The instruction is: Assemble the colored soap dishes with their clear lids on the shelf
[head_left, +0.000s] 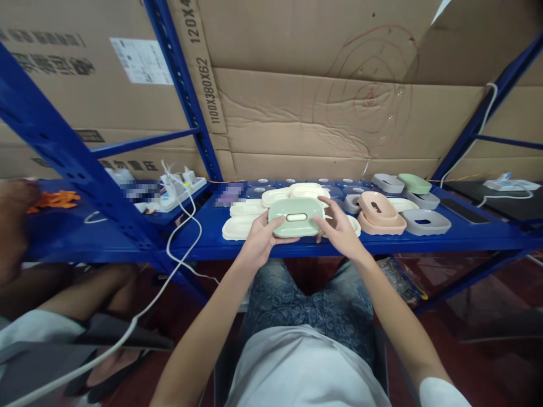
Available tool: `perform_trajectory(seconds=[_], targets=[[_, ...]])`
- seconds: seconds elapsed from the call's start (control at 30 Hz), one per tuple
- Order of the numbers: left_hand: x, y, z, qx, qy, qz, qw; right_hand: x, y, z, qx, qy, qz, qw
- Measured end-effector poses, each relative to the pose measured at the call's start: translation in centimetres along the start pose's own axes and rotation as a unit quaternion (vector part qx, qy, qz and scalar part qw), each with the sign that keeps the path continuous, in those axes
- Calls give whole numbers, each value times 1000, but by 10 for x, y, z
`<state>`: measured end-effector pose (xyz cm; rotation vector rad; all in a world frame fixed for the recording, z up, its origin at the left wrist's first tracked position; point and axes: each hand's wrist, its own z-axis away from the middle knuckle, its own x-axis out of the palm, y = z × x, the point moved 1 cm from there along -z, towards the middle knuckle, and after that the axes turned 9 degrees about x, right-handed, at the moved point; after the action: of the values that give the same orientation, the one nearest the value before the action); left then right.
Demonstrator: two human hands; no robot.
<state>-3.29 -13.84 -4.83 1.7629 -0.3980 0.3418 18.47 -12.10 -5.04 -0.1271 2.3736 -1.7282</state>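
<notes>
A green oval plastic piece (pixel 297 228) with a cream slot in its centre is held up above the front of the blue shelf. My left hand (pixel 262 237) grips its left end, thumb on top and fingers beneath. My right hand (pixel 338 227) holds the right end, thumb on the face. Cream pieces (pixel 244 227) lie on the shelf to the left and behind. To the right are stacked pink pieces (pixel 379 212), grey pieces (pixel 426 222) and another green piece (pixel 414 183).
A blue metal shelf (pixel 203 240) has upright posts and cardboard behind it. A white power strip (pixel 173 195) with cables sits at left, one cable hanging down. A dark flat object (pixel 464 211) lies at right. Another person sits at far left beside orange pieces (pixel 57 200).
</notes>
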Motion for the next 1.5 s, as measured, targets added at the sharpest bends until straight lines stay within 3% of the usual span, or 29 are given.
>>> perform_trajectory(seconds=[0.07,0.17,0.27,0.37,0.57,0.67,0.87,0.93,1.07,1.23,1.5], targets=[[-3,-1,-3,18,24,7,1000,-18,-6,1,-64,54,96,992],[-9,-4,-8,36,52,26,998,-50,-14,2,-142,125,225,956],[-16,-6,-14,56,77,33,995,-75,-16,0,-164,151,300,928],[-20,-8,-18,65,102,45,992,-85,-12,-3,-159,146,343,914],[-21,-9,-22,78,155,90,981,-79,-1,-8,-168,118,434,877],[-19,-12,-22,95,147,97,980,-79,4,-16,-158,94,480,858],[-10,-21,-19,98,100,111,984,-85,3,-70,-68,-3,627,776],[-8,-23,-18,94,86,106,986,-87,2,-92,-35,-42,646,761],[-8,-24,-16,84,73,104,988,-87,6,-125,26,-118,657,744],[-8,-26,-16,79,65,111,989,-85,10,-147,64,-163,652,738],[-3,-24,-16,60,53,140,987,-75,9,-154,91,-161,657,731]])
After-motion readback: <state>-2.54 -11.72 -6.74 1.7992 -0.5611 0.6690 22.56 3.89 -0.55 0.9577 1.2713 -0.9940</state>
